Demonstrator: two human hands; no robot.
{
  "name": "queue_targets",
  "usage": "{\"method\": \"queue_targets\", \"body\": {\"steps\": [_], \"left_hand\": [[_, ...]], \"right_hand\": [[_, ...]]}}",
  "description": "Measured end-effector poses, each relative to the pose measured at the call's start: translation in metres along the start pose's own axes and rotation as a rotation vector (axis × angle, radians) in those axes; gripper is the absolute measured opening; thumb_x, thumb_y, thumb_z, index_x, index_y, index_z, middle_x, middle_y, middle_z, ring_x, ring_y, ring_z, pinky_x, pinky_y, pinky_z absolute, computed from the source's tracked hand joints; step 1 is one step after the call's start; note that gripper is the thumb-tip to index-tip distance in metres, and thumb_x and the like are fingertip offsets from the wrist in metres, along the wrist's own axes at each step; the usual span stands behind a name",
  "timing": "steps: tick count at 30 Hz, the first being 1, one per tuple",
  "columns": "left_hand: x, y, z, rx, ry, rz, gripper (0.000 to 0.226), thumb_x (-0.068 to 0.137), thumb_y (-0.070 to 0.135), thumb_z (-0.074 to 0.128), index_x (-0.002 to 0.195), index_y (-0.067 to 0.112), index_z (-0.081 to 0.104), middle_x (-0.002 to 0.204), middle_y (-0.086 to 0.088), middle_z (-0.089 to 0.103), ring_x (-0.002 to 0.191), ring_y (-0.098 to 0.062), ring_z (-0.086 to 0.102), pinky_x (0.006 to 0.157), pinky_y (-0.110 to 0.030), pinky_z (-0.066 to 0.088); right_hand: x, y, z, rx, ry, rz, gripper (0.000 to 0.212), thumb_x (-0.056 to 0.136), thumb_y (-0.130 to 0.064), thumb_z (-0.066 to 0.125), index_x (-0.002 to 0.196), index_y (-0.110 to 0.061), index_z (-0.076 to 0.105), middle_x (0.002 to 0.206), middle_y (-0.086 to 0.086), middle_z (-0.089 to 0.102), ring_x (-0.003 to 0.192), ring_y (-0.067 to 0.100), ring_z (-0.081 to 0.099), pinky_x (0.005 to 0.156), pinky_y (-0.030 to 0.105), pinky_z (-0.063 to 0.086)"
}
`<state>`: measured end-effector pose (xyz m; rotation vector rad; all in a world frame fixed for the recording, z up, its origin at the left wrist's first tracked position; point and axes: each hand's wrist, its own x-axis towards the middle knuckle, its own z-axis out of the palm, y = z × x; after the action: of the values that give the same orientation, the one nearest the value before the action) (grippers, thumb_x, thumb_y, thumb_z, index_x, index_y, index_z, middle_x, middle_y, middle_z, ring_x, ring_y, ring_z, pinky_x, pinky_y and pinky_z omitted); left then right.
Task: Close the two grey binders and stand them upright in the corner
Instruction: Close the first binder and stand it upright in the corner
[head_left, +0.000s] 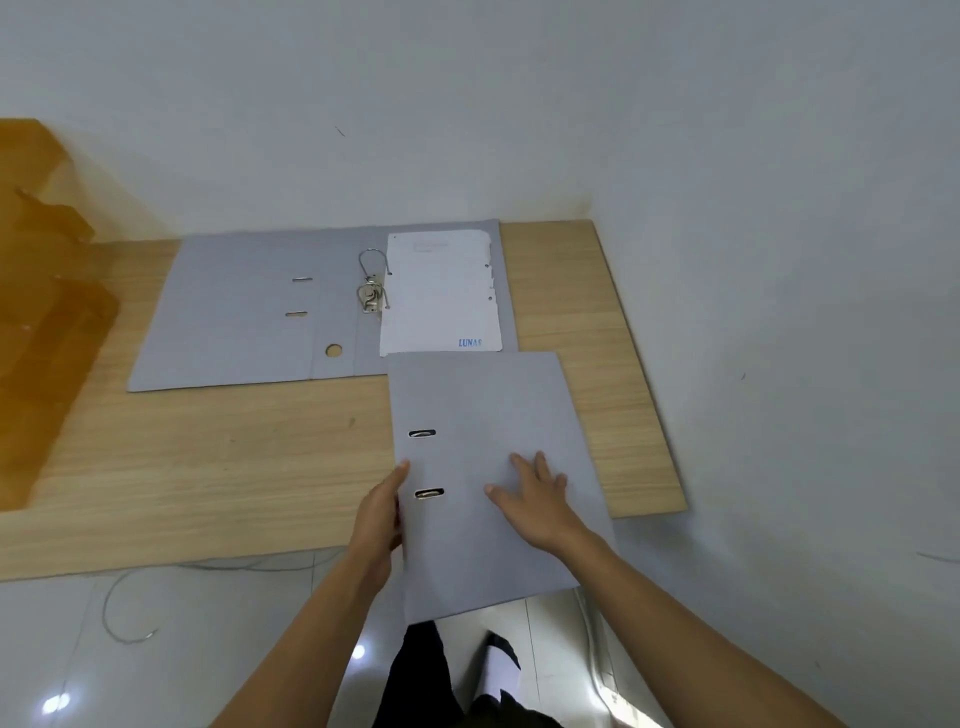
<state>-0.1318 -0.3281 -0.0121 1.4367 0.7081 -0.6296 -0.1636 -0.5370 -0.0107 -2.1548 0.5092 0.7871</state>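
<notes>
Near binder (483, 467): closed, flat on the table (208, 467), overhanging its near edge.
Left hand (376, 525): gripped its spine edge.
Right hand (535, 499): open, palm flat on its cover.
Far binder (234, 312): lay open beyond both hands.

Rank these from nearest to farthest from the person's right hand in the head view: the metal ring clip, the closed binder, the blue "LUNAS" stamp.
1. Closed binder, directly under the right hand.
2. LUNAS stamp, on the paper's near corner.
3. Ring clip, farther back, left of the paper.
</notes>
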Motion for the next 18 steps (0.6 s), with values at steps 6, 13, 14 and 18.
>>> {"method": "queue_targets", "body": {"steps": [6, 13, 14, 18], "left_hand": [[0.013, 0.019, 0.026, -0.059, -0.146, -0.129, 0.063, 0.092, 0.072, 0.039, 0.105, 0.018, 0.068, 0.054, 0.007, 0.069, 0.045, -0.009, 0.064, 0.058, -0.03, 0.044], [0.004, 0.065, 0.076, -0.184, -0.693, -0.067, 0.065, 0.098, 0.064, 0.042, 0.143, 0.021, 0.059, 0.144, -0.009, 0.064, 0.134, -0.027, 0.06, 0.112, -0.047, 0.046], [0.003, 0.074, 0.082, -0.186, -0.736, -0.062, 0.063, 0.098, 0.061, 0.046, 0.145, 0.02, 0.056, 0.145, -0.01, 0.062, 0.136, -0.027, 0.058, 0.111, -0.046, 0.048], [-0.002, 0.118, 0.105, -0.001, -0.833, 0.076, 0.06, 0.09, 0.05, 0.069, 0.143, 0.025, 0.056, 0.137, -0.002, 0.07, 0.126, -0.021, 0.067, 0.093, -0.036, 0.06]], "right_hand": [[-0.001, -0.004, 0.001, 0.086, 0.122, -0.022, 0.074, 0.098, -0.066, 0.031, 0.161, -0.038, 0.004, 0.17, -0.006, -0.016, 0.155, 0.031, -0.02, 0.12, 0.063, -0.009], [-0.01, -0.036, -0.045, 0.338, 0.327, 0.011, 0.067, 0.098, -0.069, 0.021, 0.159, -0.047, 0.005, 0.171, -0.011, -0.004, 0.158, 0.023, -0.009, 0.123, 0.057, -0.007], [-0.011, -0.042, -0.051, 0.37, 0.337, 0.006, 0.068, 0.096, -0.072, 0.02, 0.158, -0.049, 0.006, 0.171, -0.013, 0.0, 0.158, 0.02, -0.005, 0.124, 0.056, -0.004], [-0.018, -0.068, -0.082, 0.602, 0.406, -0.078, 0.081, 0.08, -0.089, 0.023, 0.154, -0.056, 0.017, 0.167, -0.017, 0.023, 0.154, 0.01, 0.023, 0.125, 0.049, 0.019]]}}
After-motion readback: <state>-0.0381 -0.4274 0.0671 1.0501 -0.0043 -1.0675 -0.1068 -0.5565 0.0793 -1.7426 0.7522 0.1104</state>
